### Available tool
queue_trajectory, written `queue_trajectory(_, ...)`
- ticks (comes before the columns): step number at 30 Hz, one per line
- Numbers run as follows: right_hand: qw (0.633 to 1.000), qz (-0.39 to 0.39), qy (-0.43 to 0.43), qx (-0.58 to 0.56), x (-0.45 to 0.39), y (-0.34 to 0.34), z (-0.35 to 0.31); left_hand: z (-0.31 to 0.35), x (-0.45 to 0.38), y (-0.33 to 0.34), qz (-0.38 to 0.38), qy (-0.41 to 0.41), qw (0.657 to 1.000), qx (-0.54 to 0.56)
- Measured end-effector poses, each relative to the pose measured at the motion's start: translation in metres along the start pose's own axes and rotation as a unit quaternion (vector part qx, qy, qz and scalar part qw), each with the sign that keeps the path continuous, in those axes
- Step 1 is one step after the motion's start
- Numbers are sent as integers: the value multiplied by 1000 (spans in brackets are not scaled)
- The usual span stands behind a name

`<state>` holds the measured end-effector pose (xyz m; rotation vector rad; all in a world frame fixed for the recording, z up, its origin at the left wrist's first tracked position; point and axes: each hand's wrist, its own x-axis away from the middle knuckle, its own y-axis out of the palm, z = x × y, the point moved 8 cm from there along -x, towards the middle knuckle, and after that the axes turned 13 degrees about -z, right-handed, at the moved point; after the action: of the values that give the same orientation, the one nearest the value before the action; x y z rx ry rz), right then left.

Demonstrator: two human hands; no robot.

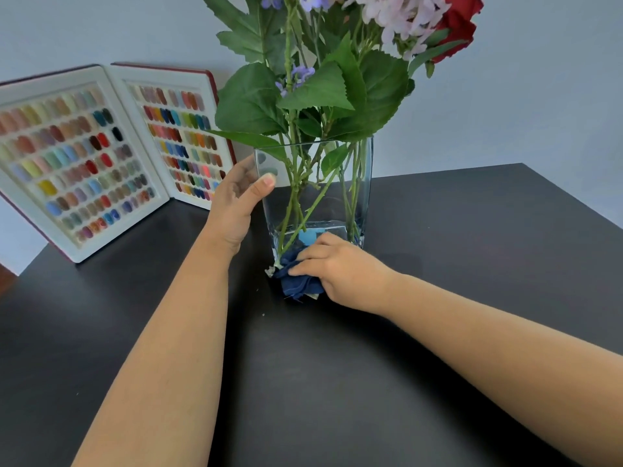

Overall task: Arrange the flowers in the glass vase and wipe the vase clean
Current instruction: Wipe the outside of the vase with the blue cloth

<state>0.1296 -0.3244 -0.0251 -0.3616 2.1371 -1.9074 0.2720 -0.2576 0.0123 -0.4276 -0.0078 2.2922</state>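
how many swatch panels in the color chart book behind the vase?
2: left panel faces the camera beside the left hand; right panel stands hinged to it, its right edge hidden behind the leaves.

Both forearms bare, no sleeves visible; left hand [236, 210] and right hand [340, 267] ungloved, nails short.

black table [438, 298], open nail-colour swatch book [111, 156]

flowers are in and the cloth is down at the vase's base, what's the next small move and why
Probably slide the cloth up the near face of the vase. The right hand presses it only against the bottom edge, where the glass meets the table, so the wall above looks unwiped. The left hand grips the vase's left side, which should keep it and the flowers steady.
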Motion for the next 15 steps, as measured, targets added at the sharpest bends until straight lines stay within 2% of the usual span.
queue_trajectory(5,1000,-12,19,2,7,2,6,0,-1,-1,-6,3,1000,5)
queue_trajectory(11,996,-8,78,-37,55,-12,42,-4,-2,-4,1,-6,1000,9)
queue_trajectory(15,996,0,83,-36,48,-15,42,-6,-3,-3,0,-1,1000,18)
